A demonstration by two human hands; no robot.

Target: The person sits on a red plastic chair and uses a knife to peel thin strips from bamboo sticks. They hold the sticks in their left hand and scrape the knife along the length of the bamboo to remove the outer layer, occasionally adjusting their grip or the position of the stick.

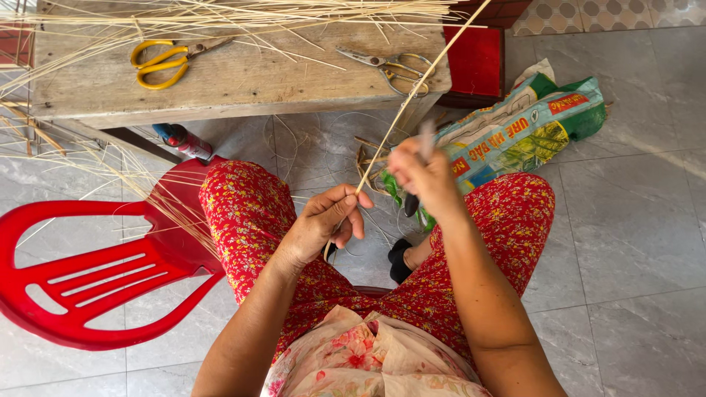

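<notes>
Centre frame: a thin cane strip (412, 95) is being pinched by the closed left hand (327, 220); a blurred knife (423, 147) is being gripped by the closed right hand (423, 180). Yellow scissors (165, 60) are lying upper left.

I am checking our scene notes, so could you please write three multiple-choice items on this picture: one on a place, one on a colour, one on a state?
1. Where do the yellow-handled scissors lie?
A. on the wooden bench
B. on the red plastic chair
C. on the floor tiles

2. What colour is the plastic chair lying to the person's left?
A. blue
B. red
C. white

3. What is the left hand doing?
A. resting flat on the knee
B. pinching a long thin cane strip with its fingers
C. holding the scissors

Answers: 1 A, the scissors rest on the bench top among loose straw-coloured strips. 2 B, its seat and slatted back are bright red. 3 B, the strip runs up from the closed fingers toward the bench, while the right hand grips a blurred slim tool.
</notes>
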